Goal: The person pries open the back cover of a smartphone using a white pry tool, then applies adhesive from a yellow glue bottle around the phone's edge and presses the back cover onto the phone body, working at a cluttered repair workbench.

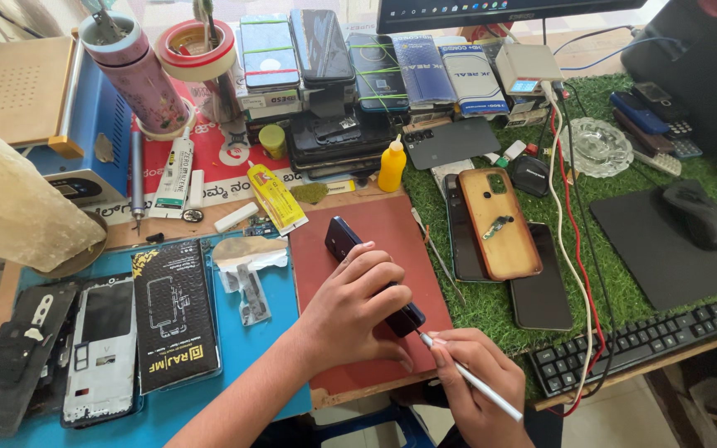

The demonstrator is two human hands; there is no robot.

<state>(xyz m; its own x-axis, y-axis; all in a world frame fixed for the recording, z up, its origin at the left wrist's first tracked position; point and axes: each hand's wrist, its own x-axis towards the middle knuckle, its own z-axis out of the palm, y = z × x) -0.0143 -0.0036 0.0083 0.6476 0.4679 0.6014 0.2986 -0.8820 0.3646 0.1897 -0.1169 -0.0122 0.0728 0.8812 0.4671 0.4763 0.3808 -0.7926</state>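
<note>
Left hand (357, 299): laid palm-down over a dark blue smartphone (343, 237), fingers curled and pressed together across its middle, pinning it flat.
Right hand (476, 377): fingers pinched around a thin white tool (479, 384), held like a pen, tip touching the phone's near end.
Smartphone: lying aslant on a dark red work mat (392, 226), far end showing beyond the knuckles, near end beside the right hand.
Work mat: resting on the table edge, between a blue mat (251, 348) and a strip of green artificial turf (491, 303).
On the blue mat: a black packet with gold print (174, 314), an opened phone frame (101, 348), a scrap of clear film (246, 265).
On the turf: a tan phone case (499, 224) lying over dark phones, red and white cables (570, 249), a black keyboard (641, 344), a mouse (697, 214) on its pad.
Behind: a yellow squeeze bottle (391, 166), a yellow glue tube (275, 197), stacked phones (334, 137), a roll of tape (201, 50).
</note>
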